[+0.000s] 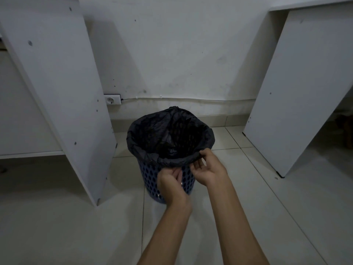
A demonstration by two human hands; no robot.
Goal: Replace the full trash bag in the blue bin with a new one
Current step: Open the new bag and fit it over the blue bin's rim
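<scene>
A blue perforated bin (150,174) stands on the tiled floor in front of the wall. A black trash bag (152,134) lines it, its edge folded down over the rim all round. The bag's inside looks dark and I cannot tell what it holds. My left hand (170,180) is at the bin's near side just under the folded edge, fingers curled against the bag's hem. My right hand (208,169) pinches the folded edge at the near right of the rim, thumb on top.
A white desk panel (63,92) stands close to the bin's left, another white panel (298,88) further off to the right. A wall socket (112,100) and a cable run along the wall behind. Pale floor tiles (76,226) spread around the bin.
</scene>
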